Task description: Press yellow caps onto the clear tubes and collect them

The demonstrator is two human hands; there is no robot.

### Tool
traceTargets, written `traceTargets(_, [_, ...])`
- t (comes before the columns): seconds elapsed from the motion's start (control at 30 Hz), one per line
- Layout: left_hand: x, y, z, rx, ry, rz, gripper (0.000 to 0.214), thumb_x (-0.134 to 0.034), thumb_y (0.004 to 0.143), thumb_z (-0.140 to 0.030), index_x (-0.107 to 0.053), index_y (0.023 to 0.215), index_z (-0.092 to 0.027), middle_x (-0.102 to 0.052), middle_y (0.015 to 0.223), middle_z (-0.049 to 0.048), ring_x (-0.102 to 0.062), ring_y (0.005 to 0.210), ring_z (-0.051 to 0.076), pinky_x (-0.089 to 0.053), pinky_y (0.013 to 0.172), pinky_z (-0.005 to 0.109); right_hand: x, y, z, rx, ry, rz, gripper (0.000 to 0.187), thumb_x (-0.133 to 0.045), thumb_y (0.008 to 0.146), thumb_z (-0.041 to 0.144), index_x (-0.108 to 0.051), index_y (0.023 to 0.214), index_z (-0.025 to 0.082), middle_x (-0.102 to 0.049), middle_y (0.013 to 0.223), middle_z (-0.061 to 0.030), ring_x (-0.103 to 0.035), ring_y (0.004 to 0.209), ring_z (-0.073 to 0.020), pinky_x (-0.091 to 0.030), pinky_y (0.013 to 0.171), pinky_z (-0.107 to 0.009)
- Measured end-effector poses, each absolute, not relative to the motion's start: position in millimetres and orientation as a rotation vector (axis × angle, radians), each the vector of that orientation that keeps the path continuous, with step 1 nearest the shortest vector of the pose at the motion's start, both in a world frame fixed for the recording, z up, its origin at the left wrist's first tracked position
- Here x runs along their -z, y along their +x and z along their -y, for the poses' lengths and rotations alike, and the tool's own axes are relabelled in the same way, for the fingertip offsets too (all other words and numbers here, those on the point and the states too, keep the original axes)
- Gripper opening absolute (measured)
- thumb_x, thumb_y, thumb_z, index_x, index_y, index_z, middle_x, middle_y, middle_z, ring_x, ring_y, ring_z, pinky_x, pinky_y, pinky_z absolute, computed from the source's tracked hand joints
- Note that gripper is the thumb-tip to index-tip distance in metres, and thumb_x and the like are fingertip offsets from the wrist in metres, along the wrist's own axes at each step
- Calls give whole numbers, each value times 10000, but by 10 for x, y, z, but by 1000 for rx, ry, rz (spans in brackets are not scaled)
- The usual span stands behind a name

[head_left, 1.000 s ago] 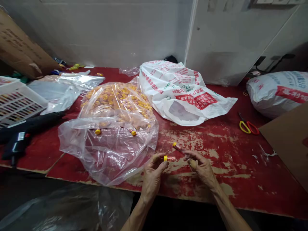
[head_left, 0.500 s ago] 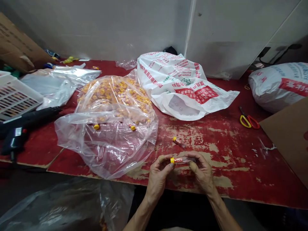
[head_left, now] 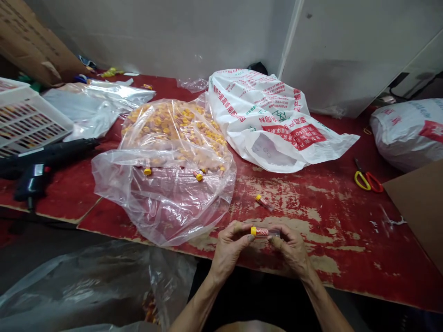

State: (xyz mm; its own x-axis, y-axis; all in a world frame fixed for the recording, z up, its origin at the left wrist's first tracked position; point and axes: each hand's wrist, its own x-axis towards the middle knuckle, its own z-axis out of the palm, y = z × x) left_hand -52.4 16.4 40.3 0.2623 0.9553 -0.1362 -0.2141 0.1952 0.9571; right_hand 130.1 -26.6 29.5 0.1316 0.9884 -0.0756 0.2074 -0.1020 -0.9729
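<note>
Yellow-capped clear plastic tube (head_left: 263,231) pinched level between left hand (head_left: 229,249) and right hand (head_left: 293,252), fingertips closed on both ends. Second capped tube (head_left: 263,202) loose on worn red-painted bench (head_left: 346,216), just far of hands. Large heap of capped tubes (head_left: 173,129) left in clear plastic bag (head_left: 162,207), far left.

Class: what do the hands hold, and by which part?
A small yellow-capped tube: the left hand pinches the capped end, the right hand the clear end.
</note>
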Motion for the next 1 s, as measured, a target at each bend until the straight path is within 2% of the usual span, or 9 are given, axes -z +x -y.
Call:
traceTargets(0.1, [-404, -543, -174, -1009, 1036, -926, 179, -770, 642, -258, -757, 817, -218, -540, 709, -17, -504, 697, 109, -394, 653, 214, -310, 1307, 257, -1044, -1554, 1316, 425, -497, 838, 540, -658, 742, 159, -507, 552, 5, -459, 507, -132, -366, 464, -224])
traceTargets(0.2, [-400, -543, -183, -1011, 1020, -926, 167, -761, 656, -242, -754, 822, -228, -558, 736, -17, -523, 736, 111, -403, 697, 216, -337, 1302, 271, -1013, -1563, 1344, 394, -534, 820, 479, -626, 1049, 173, -608, 776, -35, -547, 654, -168, -428, 550, -234])
traceTargets(0.27, [-393, -538, -187, -1009, 1005, -929, 170, -759, 657, -238, -754, 827, -228, -563, 745, -16, -528, 744, 112, -408, 710, 219, -346, 1298, 286, -998, -1543, 1321, 421, -577, 795, 432, -567, 1137, 188, -618, 890, -49, -564, 717, -171, -449, 602, -237])
traceTargets(0.37, [-388, -537, -189, -1002, 1002, -942, 170, -760, 652, -239, -756, 822, -224, -551, 737, -18, -520, 725, 106, -406, 693, 213, -347, 1300, 296, -1001, -1562, 1344, 306, -536, 825, 460, -615, 907, 176, -575, 699, -13, -505, 580, -140, -404, 530, -224])
traceTargets(0.43, [-391, -544, -188, -1003, 1000, -946, 167, -764, 643, -238, -756, 809, -223, -544, 726, -21, -515, 713, 101, -402, 676, 207, -352, 1300, 292, -980, -1613, 1395, 346, -497, 848, 489, -617, 773, 173, -516, 597, 4, -455, 526, -129, -364, 499, -224])
traceTargets(0.6, [-399, -566, -182, -1004, 1035, -962, 149, -767, 632, -230, -757, 781, -224, -527, 691, -27, -499, 685, 95, -390, 649, 200, -377, 1274, 286, -1032, -1578, 1296, 341, -557, 806, 475, -594, 978, 183, -574, 737, -9, -484, 579, -131, -388, 515, -216])
traceTargets(0.8, [-388, -575, -176, -982, 1078, -966, 143, -764, 640, -236, -759, 782, -227, -540, 692, -22, -503, 686, 100, -383, 644, 207, -387, 1274, 284, -1023, -1609, 1325, 430, -448, 844, 563, -544, 680, 177, -350, 513, 46, -312, 471, -102, -259, 439, -216])
traceTargets(0.93, [-394, -579, -189, -999, 1080, -981, 149, -762, 635, -232, -758, 784, -220, -548, 691, -19, -511, 678, 107, -396, 642, 216, -414, 1270, 284, -1096, -1586, 1241, 354, -534, 806, 513, -585, 920, 182, -487, 639, 22, -393, 515, -113, -318, 464, -211])
traceTargets(1.0, [-391, -578, -190, -1004, 1080, -980, 153, -760, 634, -236, -759, 786, -220, -552, 689, -17, -513, 677, 110, -399, 639, 219, -398, 1275, 283, -1108, -1567, 1230, 327, -571, 793, 487, -591, 918, 186, -520, 682, 14, -428, 546, -116, -337, 487, -210])
